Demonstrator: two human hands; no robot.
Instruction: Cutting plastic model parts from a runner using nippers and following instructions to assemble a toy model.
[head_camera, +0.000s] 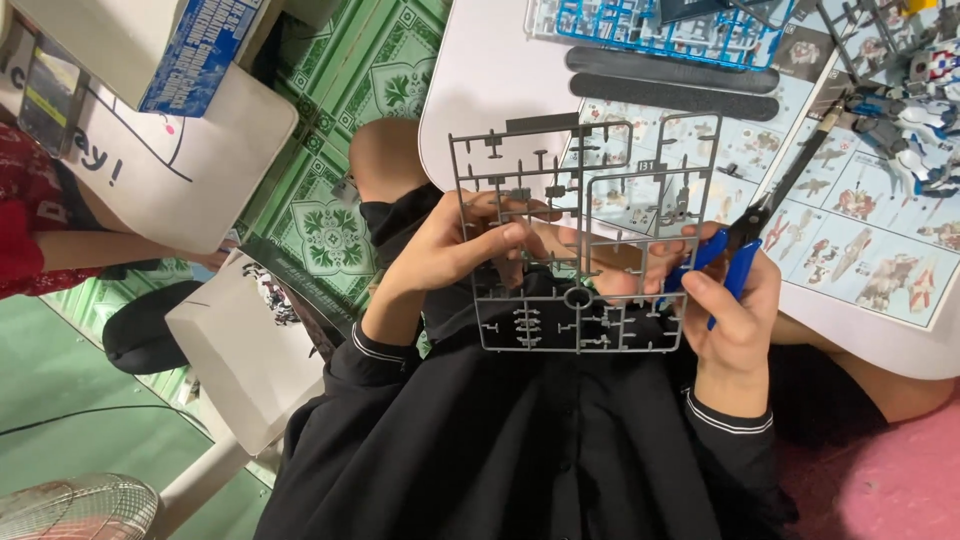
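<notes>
White worktop (500, 70), rounded corner, smooth surface; it sits beyond the person's lap, over a green patterned floor (340, 150).

On the worktop: a printed instruction sheet (860, 230) with coloured figure drawings, 2 long dark sanding sticks (670, 70) lying side by side, a blue plastic parts frame (660, 30) near the far edge, and a partly built white-and-blue model figure (920, 110) at the right.

Grey plastic parts frame (580, 240): held up in the air above the lap, in front of the worktop edge, roughly upright and facing the camera. Rectangular grid of thin moulded rods with small parts attached; 1 round ring sits low in the middle. Matte, hard plastic.

Handling judgement: very light, stiff along the outer rods but springy as a whole; thin rods and small parts likely snap if twisted. Best held by the outer border or a thick cross rod, not by the parts.

Left hand (450, 245): pinching the grey plastic parts frame at its left middle, thumb in front, fingers curled behind.

Right hand (725, 305): closed around blue-handled cutters (735, 250), dark jaws pointing up and away; fingertips also reach the frame's right side. Whether they press on it I cannot tell.

Black long sleeves with thin white cuff stripes cover both arms.
</notes>
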